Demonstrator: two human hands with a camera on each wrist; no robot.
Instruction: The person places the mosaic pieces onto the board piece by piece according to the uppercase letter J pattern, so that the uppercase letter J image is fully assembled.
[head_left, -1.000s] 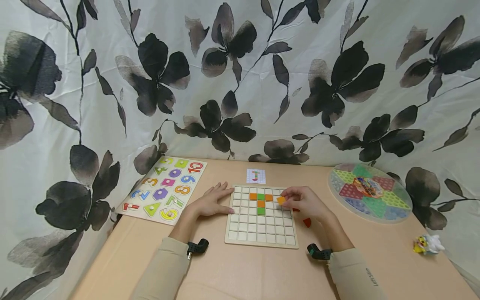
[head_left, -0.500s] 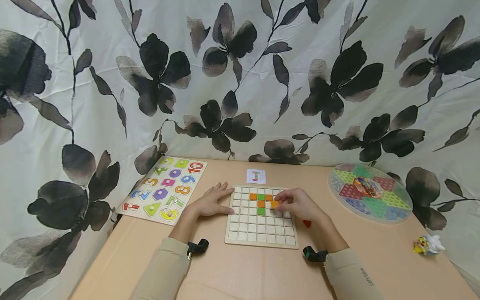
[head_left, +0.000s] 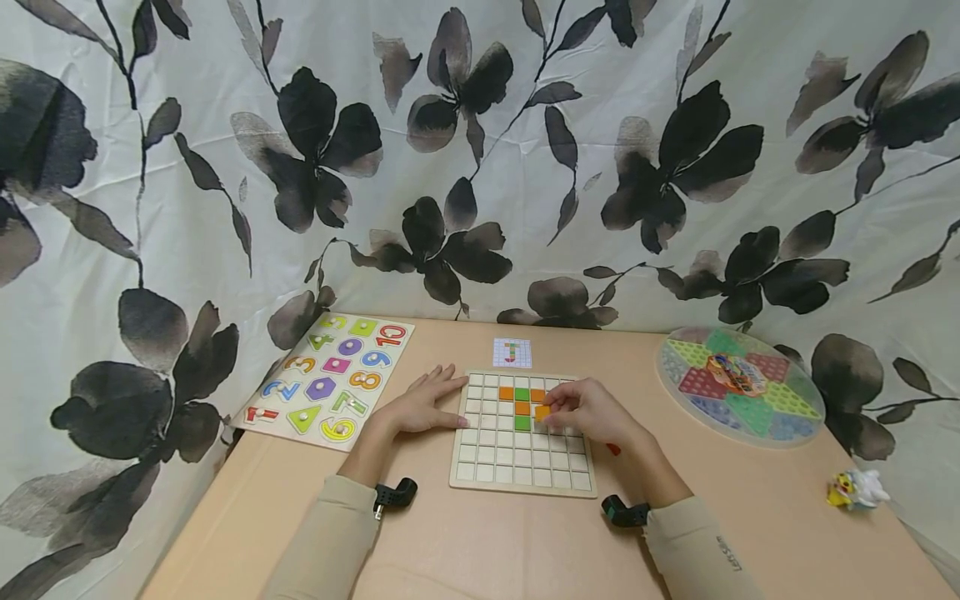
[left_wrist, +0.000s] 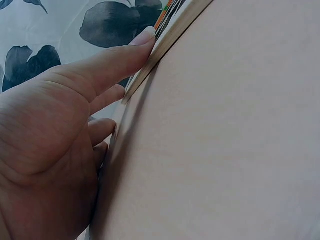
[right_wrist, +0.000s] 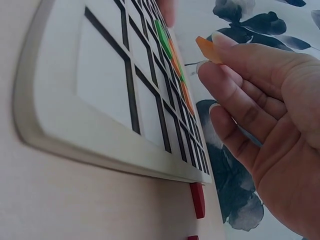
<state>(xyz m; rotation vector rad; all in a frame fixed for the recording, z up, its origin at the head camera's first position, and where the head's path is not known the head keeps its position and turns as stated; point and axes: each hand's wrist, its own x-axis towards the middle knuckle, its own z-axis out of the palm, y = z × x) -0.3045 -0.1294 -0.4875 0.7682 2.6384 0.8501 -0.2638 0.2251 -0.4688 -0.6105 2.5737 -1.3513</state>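
Two tan sleeves (head_left: 322,533) are seen closest in, with a black wrist camera (head_left: 396,493) strapped on at each cuff. Way over right, a yellow-and-white toy figure (head_left: 857,489) is parked near the edge of the table (head_left: 480,542). A red piece (head_left: 614,449) is left lying just beside the grid board (head_left: 522,490), half blocked by the right arm; two reds can be made out from the right wrist. The board's left edge is touched by the left hand (head_left: 420,407), fingers pretty much straight, nothing gripped. Above the grid, an orange tile (right_wrist: 206,50) is pinched by the right hand (head_left: 600,410), thumb and fingertips closed down on it, held a bit off the surface. Right next to it, three orange squares (head_left: 522,407) and two green squares (head_left: 522,422) are set in the grid like a T. Farther out, a number puzzle (head_left: 318,364) is placed left, a round patterned board (head_left: 701,417) right, a small printed card (head_left: 512,352) between. Everything's backed by a flowery cloth (head_left: 570,250).
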